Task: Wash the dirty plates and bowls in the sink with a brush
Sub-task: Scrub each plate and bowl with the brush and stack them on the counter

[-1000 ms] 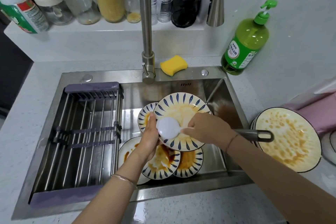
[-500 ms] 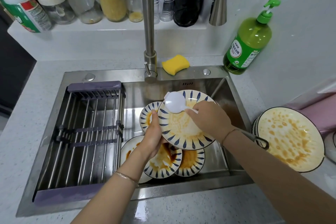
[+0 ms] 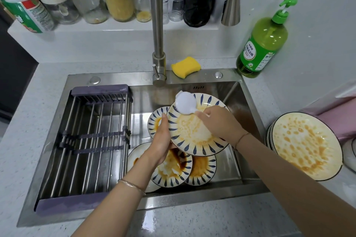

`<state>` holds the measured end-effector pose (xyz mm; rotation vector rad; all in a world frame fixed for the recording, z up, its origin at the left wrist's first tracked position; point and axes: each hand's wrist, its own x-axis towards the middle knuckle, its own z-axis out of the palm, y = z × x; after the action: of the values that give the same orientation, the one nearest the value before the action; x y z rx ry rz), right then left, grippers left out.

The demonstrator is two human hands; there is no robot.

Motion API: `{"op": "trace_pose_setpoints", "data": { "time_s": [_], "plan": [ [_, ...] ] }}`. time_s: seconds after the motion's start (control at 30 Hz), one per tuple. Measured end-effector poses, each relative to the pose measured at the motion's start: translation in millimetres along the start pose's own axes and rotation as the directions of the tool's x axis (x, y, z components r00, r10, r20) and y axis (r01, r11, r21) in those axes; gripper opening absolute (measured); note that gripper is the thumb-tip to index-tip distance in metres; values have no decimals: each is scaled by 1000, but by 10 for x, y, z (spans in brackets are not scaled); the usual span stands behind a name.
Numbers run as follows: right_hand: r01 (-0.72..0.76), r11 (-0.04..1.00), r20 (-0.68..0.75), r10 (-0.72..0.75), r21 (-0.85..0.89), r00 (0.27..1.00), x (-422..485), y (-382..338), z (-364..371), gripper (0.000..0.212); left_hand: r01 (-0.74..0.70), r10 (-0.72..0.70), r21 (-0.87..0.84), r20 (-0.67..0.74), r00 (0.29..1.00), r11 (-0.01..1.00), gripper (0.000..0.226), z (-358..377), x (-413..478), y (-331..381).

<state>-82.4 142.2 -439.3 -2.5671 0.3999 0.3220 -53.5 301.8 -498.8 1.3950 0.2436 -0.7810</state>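
While the left hand [image 3: 161, 141] grips the striped plate [image 3: 194, 132] by its near-left edge, thumb laid on the rim and fingers curled underneath, the right hand [image 3: 218, 123] is wrapped around the handle of the brush [image 3: 185, 105]. The white round head of the brush sits right on the far rim of that plate, just past the right fingertips. The plate is held tilted up over the sink [image 3: 248, 102], and its face is smeared with thin orange-brown sauce.

Directly under the left hand's grip there's a pile of dirty plates [image 3: 173, 173] on the sink floor, striped like the held one, with much darker sauce pooled on them. One more small striped dish [image 3: 156, 121] peeks out just behind the left thumb.

Off to the left of the left hand, a drain rack [image 3: 92, 136] fills that half of the sink. Beyond the brush head is the faucet [image 3: 158, 44], with a yellow sponge [image 3: 185, 66] just beside its base. Out past the right wrist, on the counter, a stack of plates [image 3: 306, 144] waits, the top one all spotted. A green soap bottle [image 3: 264, 44] stands well beyond the right hand in the corner.
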Motion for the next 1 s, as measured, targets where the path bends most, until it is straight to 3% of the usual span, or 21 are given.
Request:
{"op": "trace_pose_setpoints", "data": {
  "time_s": [0.07,0.23,0.37,0.5,0.57,0.7,0.87,1.0],
  "plan": [
    [-28,1000,3,28,10,1000,1,-13,-12,51,-8,9,33,-13,1000,999,57,1,10,-1],
    [-90,975,284,30,202,958,-94,-45,64,48,-3,6,50,-50,999,999,62,-31,27,-15],
    [-160,945,328,60,286,943,-139,-70,21,46,-22,26,85,-51,998,996,62,-38,39,-17],
    [-198,960,588,44,200,807,-300,-3,-146,43,-1,5,61,-77,997,998,55,-112,53,16],
    [-196,966,576,64,170,815,-320,12,-155,43,-8,14,72,-82,997,997,52,-101,43,26],
    [-189,938,475,30,290,879,-365,-54,-13,43,-43,50,96,-78,996,994,62,-64,38,44],
    [-202,978,598,136,45,790,-411,61,-288,42,-97,107,73,-152,983,993,59,-166,48,77],
    [-141,988,509,89,65,856,-410,-55,-155,41,-145,167,143,-159,973,979,61,-58,-59,160]
  ]
}}
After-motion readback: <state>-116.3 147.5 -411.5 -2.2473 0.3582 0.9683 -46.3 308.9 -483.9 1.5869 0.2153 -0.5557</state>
